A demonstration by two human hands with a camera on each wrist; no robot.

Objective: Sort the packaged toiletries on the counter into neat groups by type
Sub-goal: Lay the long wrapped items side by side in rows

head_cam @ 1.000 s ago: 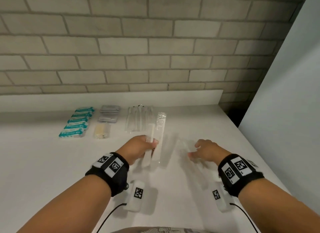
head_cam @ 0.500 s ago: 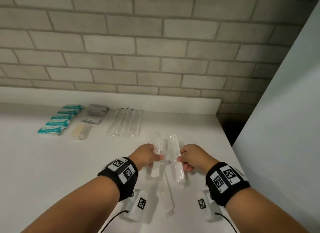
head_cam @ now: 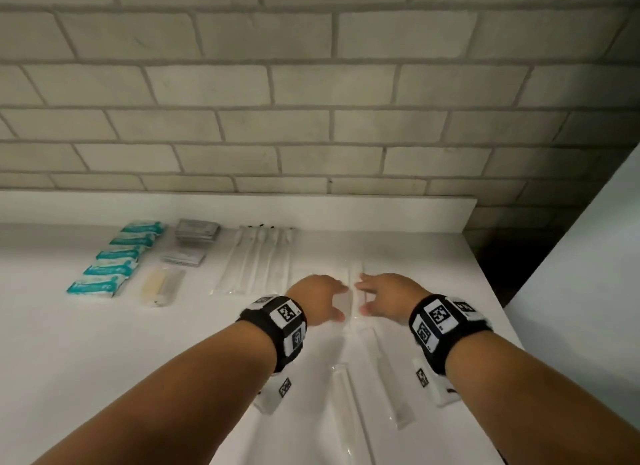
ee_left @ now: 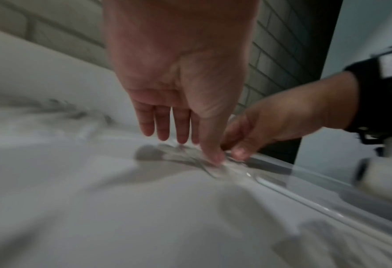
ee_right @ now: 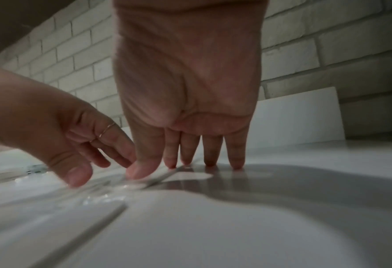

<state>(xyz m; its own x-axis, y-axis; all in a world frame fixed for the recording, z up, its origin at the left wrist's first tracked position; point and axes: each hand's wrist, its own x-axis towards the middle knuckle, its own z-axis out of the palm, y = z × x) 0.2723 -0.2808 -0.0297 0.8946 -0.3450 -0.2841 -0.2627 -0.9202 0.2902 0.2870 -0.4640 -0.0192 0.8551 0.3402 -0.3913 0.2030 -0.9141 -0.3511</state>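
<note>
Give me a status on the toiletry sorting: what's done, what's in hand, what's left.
Done: the teal packets sit in a column, grey sachets in their own group, wrapped toothbrushes side by side.
In hand: the left hand and right hand, fingers straight, press on clear-wrapped combs on the counter.
Left: two clear packets nearer the person lie apart, ungrouped.

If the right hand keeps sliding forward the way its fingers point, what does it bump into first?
Probably nothing on the white counter: ahead of the right hand it looks bare up to the low white backsplash ledge under the brick wall, so that ledge likely comes first. Depth is uncertain.
</note>
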